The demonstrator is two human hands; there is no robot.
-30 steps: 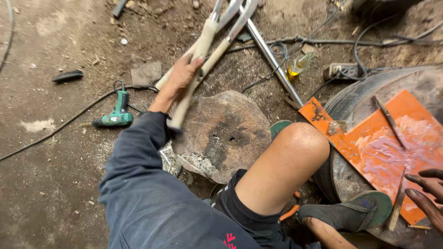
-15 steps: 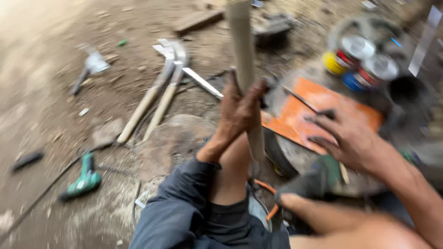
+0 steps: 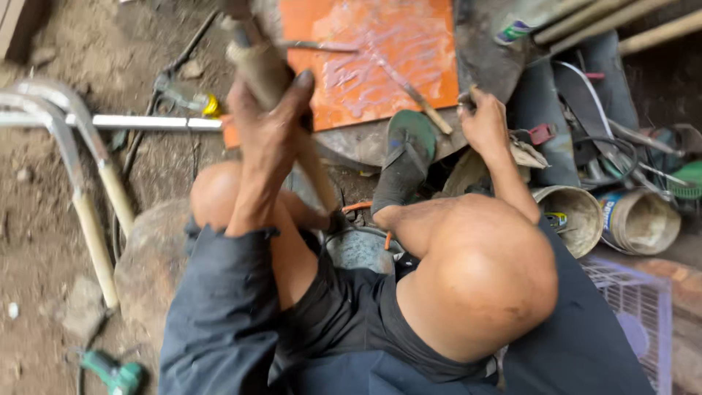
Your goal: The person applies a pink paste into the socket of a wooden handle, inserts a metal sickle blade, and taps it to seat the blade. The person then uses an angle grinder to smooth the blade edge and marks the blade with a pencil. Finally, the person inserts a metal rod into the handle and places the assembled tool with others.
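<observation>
1. Left hand (image 3: 267, 135), fingers wrapped tight round a smooth tan wooden handle (image 3: 281, 110); its long axis runs from upper left down toward the knees
2. Right hand (image 3: 482, 121), fingers curled at the glossy orange board (image 3: 365, 58); whether they pinch anything I cannot tell
3. Round pale buckets (image 3: 585, 212) with coloured labels stand right

Single head-mounted camera, no second view to overlap. It looks steeply down, close over the person's bent knees, facing out across the dirt floor toward the flat orange paint-smeared board (image 3: 380, 51) at frame top.
</observation>
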